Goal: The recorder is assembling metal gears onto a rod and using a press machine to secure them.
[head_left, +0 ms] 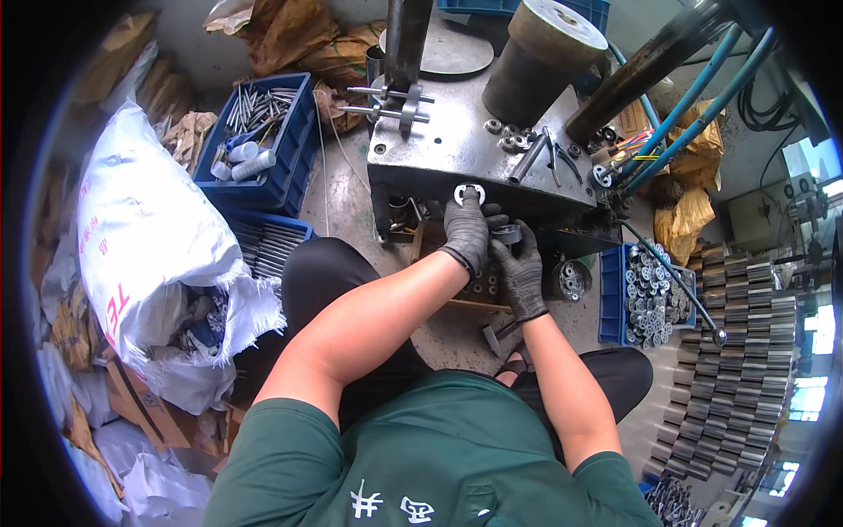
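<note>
The left hand [465, 230] pinches a washer [469, 192] at the press [457, 149] edge. The right hand [520, 272] is closed around a ring [507, 234] just beside it (both gloved). A loose pinch could drop the washer among the clutter below.

the metal bench [457, 149] crowds the front, its edge just above the left hand [465, 230] and right hand [520, 272]. blue crates [263, 184] block the left, a parts bin [645, 294] the right; bare floor [338, 211] lies open between the crates and the bench.
</note>
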Demonstrator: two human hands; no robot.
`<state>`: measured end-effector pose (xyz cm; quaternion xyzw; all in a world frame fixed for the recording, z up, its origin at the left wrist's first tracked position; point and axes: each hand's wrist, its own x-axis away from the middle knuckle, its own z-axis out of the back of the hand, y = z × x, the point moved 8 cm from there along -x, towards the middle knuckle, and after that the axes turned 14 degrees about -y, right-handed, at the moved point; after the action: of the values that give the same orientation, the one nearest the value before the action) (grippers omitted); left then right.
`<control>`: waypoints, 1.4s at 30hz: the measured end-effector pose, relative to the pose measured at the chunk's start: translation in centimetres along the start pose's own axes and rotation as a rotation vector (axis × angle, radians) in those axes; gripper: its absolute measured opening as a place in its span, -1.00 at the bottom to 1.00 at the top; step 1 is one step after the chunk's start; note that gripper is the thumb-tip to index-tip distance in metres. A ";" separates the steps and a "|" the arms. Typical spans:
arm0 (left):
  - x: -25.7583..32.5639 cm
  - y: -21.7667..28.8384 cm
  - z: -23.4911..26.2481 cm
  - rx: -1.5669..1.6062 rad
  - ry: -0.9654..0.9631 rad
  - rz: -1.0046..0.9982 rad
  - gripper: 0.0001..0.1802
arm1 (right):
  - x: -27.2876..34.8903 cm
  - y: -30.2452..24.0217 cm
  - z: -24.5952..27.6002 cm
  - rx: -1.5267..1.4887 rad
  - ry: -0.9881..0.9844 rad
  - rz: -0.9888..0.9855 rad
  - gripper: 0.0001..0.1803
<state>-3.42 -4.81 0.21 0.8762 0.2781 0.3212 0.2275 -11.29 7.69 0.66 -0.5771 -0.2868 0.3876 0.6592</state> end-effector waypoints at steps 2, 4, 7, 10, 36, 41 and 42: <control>-0.3 -0.1 0.8 0.024 0.012 0.001 -0.55 | 0.9 -1.0 0.0 -0.122 -0.008 -0.069 -0.29; -1.3 -0.1 1.5 0.025 0.061 -0.069 -0.58 | 1.0 -1.4 0.1 -0.347 0.004 -0.123 -0.30; -2.1 -0.9 2.2 0.010 0.120 -0.172 -0.60 | 0.8 -3.9 0.8 -0.629 0.004 -0.089 -0.32; -1.4 -3.7 2.0 -0.068 0.029 0.027 -0.62 | 0.1 -7.2 1.5 -0.644 0.002 -0.008 -0.33; 4.1 -5.1 -3.7 -0.460 -0.379 0.373 -0.80 | -16.7 -30.2 8.2 0.081 0.036 0.441 -0.51; 4.3 -5.2 -4.6 -0.444 -0.456 0.353 -0.79 | -21.8 -31.8 8.3 0.297 0.065 0.436 -0.31; 4.2 -5.2 -4.7 -0.431 -0.464 0.361 -0.78 | -22.4 -32.2 8.3 0.396 0.086 0.423 -0.28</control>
<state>-5.76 2.75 2.26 0.8926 -0.0141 0.2003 0.4038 -24.33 -7.74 35.29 -0.5000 -0.0505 0.5401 0.6751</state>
